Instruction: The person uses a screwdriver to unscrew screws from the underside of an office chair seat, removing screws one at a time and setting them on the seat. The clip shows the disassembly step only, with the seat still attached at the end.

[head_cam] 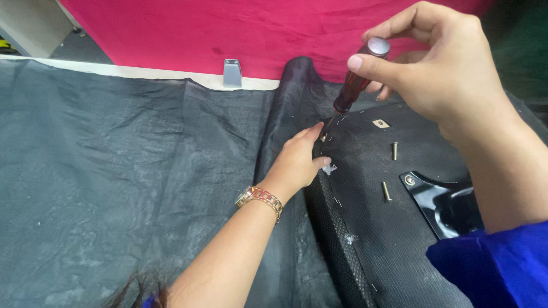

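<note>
On dark fabric (114, 171), right hand (445, 74) pinches a steep screwdriver (354, 82), tip down-left beside the flat left hand (299, 159).

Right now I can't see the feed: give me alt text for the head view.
The right hand grips a red-handled screwdriver, tip at the edge of a black fabric-covered panel, while the left hand presses there. Two loose bolts lie on the panel, grey sheeting spread leftward.

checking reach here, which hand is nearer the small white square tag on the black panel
Right. The right hand, gripping the screwdriver, hangs just above the tag; the left hand rests further left.
</note>
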